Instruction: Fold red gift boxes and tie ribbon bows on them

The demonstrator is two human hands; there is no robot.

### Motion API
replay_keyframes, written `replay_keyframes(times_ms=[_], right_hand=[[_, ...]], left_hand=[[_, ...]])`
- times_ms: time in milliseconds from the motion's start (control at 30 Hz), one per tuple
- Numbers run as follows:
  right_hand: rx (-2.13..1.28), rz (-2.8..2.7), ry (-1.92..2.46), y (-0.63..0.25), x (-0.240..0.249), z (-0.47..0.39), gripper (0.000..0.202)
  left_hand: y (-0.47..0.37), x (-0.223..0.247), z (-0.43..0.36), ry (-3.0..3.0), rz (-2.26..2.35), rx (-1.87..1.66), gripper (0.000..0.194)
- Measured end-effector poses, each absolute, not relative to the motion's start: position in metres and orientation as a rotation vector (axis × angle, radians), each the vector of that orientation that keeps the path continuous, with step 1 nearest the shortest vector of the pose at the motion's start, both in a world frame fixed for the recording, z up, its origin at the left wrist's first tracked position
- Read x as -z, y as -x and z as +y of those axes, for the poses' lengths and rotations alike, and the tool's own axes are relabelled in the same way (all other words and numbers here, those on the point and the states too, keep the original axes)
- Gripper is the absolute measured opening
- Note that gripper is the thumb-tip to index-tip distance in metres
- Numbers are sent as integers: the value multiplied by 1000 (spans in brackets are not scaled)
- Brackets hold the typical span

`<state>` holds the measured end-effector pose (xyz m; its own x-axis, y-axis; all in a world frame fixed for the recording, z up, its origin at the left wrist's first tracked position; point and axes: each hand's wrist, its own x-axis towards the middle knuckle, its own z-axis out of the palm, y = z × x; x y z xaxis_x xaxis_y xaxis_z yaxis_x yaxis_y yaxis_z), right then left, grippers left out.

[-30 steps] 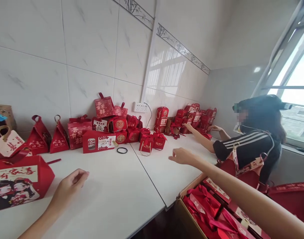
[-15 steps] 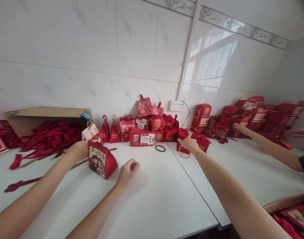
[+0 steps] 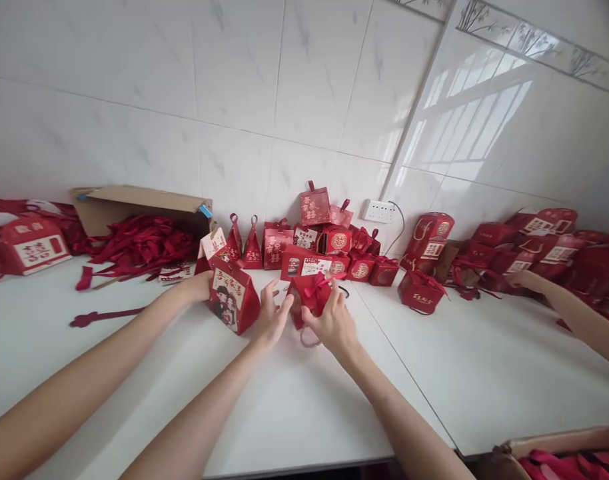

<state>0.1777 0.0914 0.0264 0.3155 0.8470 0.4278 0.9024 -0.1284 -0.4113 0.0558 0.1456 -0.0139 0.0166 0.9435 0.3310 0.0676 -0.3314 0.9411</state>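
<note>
In the middle of the table, my right hand [image 3: 337, 327] grips a small red gift box [image 3: 297, 300] with a ribbon bow on top. The thumb is at its front and the fingers at its right side. A thin cord loop hangs below the box, beside the hand. Left of the box is my left hand [image 3: 273, 315], fingers apart and holding nothing. Close beside it stands a red triangular gift box [image 3: 233, 297] with a printed couple. Another person's hand [image 3: 197, 287] is behind that box's left side, fingers hidden.
Red gift boxes [image 3: 359, 267] line the wall near a white power strip [image 3: 379, 211]. A cardboard carton [image 3: 149, 196] with red ribbons stands left. Another person's hand [image 3: 524, 280] reaches stacked boxes at right. A red box [image 3: 422, 293] stands beyond the table seam.
My right hand has brought the small red box leftward, to the front of my left hand. The left hand has opened from a loose fist. The view has turned slightly left.
</note>
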Motion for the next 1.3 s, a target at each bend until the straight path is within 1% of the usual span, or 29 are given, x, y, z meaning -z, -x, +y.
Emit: replay_keyframes(times_ms=[133, 200, 267, 333, 400, 467, 533, 600, 633, 700, 767, 800, 933, 1000, 1067, 1133, 1300], right_hand=[[101, -1616, 1803, -171, 2, 90, 87], [72, -1744, 1617, -183, 7, 90, 92], [-45, -1846, 1377, -202, 9, 94, 93], [-220, -1748, 1224, -219, 9, 99, 80], [-371, -1522, 1202, -230, 8, 104, 57], [-476, -1359, 1212, -234, 5, 109, 41], [-584, -1298, 1179, -232, 3, 110, 35], [-694, -1248, 1131, -227, 0, 110, 33], [-735, -1229, 1113, -225, -1, 109, 33], [-771, -1204, 1080, -223, -3, 107, 33], [-773, -1183, 1016, -222, -5, 106, 34], [-777, -1174, 984, -223, -6, 106, 35], [-910, -1154, 926, -227, -9, 107, 28], [-1040, -1172, 910, -230, -12, 106, 27], [-1185, -1241, 913, -234, -15, 102, 26], [-1301, -1344, 937, -239, -19, 99, 27], [-1366, -1471, 1012, -252, -26, 95, 29]], left_hand=[[-54, 12, 147, -1512, 1008, -1348, 68], [-52, 10, 146, -1598, 994, -1360, 75], [-48, 8, 147, -1715, 970, -1362, 81], [-44, 7, 149, -1851, 883, -1322, 84], [-43, 8, 151, -1950, 771, -1238, 86], [-44, 12, 153, -1974, 679, -1163, 90], [-46, 17, 153, -1946, 607, -1100, 101], [-47, 19, 152, -1911, 570, -1042, 113], [-47, 18, 151, -1910, 577, -1023, 117], [-48, 13, 148, -1938, 651, -1022, 119], [-49, 6, 144, -1944, 731, -1049, 113], [-49, 2, 143, -1920, 759, -1052, 106], [-49, -9, 142, -1739, 820, -1120, 61], [-49, -9, 143, -1686, 858, -1193, 47], [-49, -8, 144, -1644, 917, -1275, 44], [-50, -5, 144, -1619, 982, -1358, 45], [-51, -3, 143, -1627, 1032, -1414, 46]])
